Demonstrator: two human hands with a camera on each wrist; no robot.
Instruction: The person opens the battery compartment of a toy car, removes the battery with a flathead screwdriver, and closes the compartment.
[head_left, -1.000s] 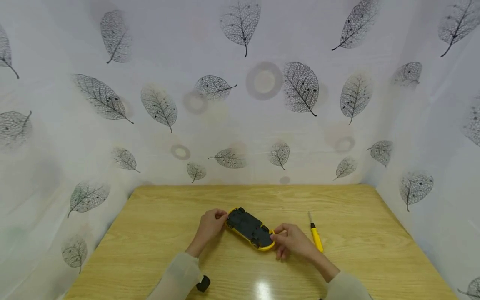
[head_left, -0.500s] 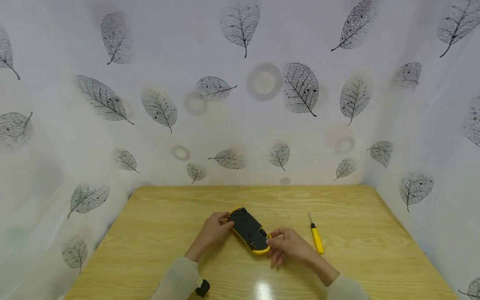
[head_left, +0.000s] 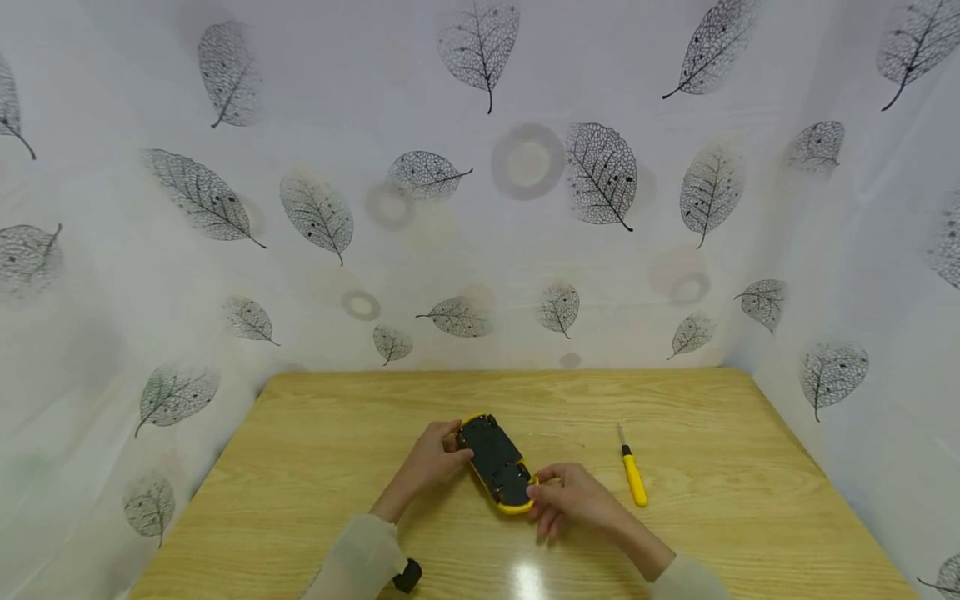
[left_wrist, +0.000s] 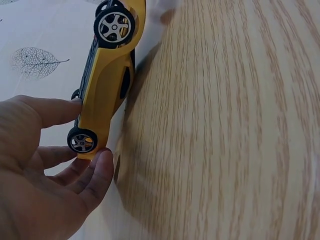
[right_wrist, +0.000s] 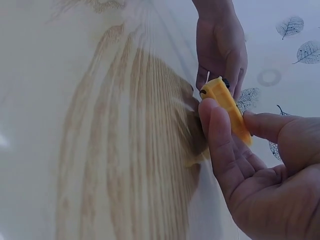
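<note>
A yellow toy car (head_left: 491, 454) with a black underside is turned wheels up, tilted diagonally between both hands. My left hand (head_left: 427, 461) grips its far left end, thumb on the black base and fingers beneath the yellow body. In the left wrist view the car's side (left_wrist: 102, 85) shows silver-spoked wheels, and its shadow falls on the wood. My right hand (head_left: 581, 500) pinches the nearer end between thumb and fingers. The right wrist view shows that yellow end (right_wrist: 227, 107) between the right thumb and fingertips, with the left hand (right_wrist: 222, 45) beyond.
A screwdriver (head_left: 634, 479) with a yellow handle lies on the wooden table (head_left: 337, 408), right of my right hand. Beside the left sleeve is a small black object (head_left: 407, 575). Leaf-printed white cloth (head_left: 480, 250) surrounds the table at the back and sides.
The car's nearer end has swung left and toward me, so it points more steeply. The right hand has moved with it. The left thumb has come over onto the base.
</note>
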